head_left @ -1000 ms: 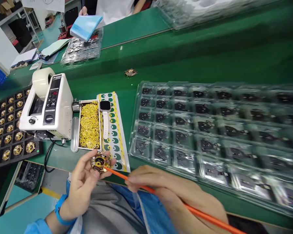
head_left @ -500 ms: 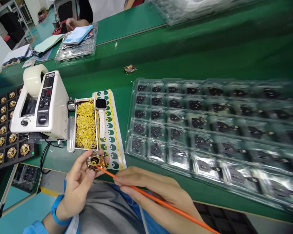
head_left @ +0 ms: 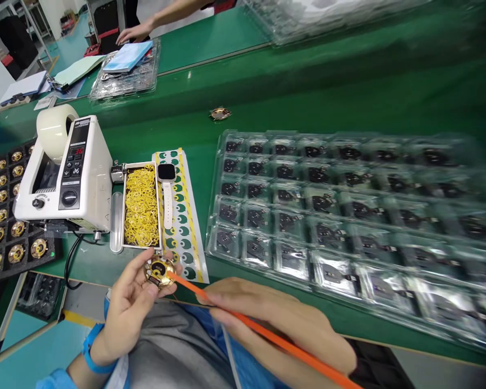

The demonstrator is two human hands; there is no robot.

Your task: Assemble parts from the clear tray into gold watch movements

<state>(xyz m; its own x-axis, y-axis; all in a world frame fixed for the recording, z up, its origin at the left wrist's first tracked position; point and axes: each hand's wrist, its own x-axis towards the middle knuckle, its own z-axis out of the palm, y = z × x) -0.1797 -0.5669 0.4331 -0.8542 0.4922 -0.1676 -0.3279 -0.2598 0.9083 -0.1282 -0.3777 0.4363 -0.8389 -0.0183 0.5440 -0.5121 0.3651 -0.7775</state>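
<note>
Orange stick (head_left: 269,335), gripped pen-fashion in right hand (head_left: 277,309), met gold disc (head_left: 160,270) at its right side; left hand (head_left: 130,307) pinched disc by rim, just in front of box (head_left: 159,216) of yellow rings (head_left: 141,202). Step called for steady rim hold, light, exact tip pressure.

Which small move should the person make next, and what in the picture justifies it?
Probably a light press with the orange stick: the right hand holds it with its tip right at the gold round part, and the left hand holds that part, so it could stay steady.
</note>
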